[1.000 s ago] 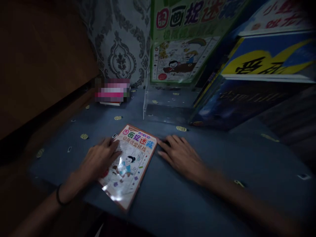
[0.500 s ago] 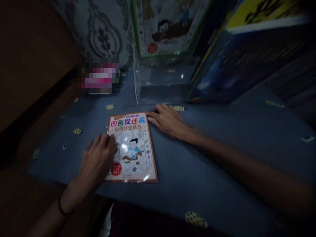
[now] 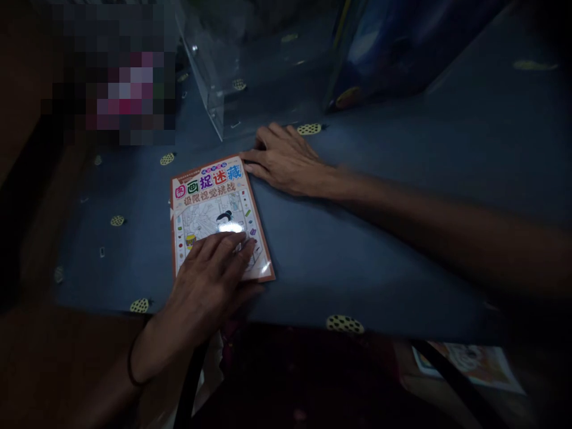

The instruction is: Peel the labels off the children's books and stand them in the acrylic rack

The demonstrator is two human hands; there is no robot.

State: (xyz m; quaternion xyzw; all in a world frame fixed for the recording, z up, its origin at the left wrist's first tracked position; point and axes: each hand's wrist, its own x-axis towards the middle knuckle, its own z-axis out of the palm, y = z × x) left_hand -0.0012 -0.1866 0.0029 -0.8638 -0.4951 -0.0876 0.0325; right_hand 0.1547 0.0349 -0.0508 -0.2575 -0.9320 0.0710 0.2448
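Note:
A picture book (image 3: 205, 193) with Chinese lettering and an orange border lies flat on the dark blue tablecloth, turned slightly. My left hand (image 3: 214, 268) rests over the lower part of its cover, fingers stretched out and the thumb near the bottom edge; it hides much of the drawing. At the upper right corner, my right hand (image 3: 286, 158) lies on the cloth with its fingers apart, fingertips touching or very close to the book's corner. Neither hand has closed on anything.
Behind the book stands a clear plastic stand (image 3: 203, 77). A large dark blue book or box (image 3: 384, 65) is upright at the back right. Something pink is pixelated at the left. Below the table's front edge, a printed sheet or booklet (image 3: 473, 363) shows.
My left hand has moved from the book's left edge onto the lower cover, its fingers now spread rightward. My right hand stays at the upper right corner. The view has tilted downward.

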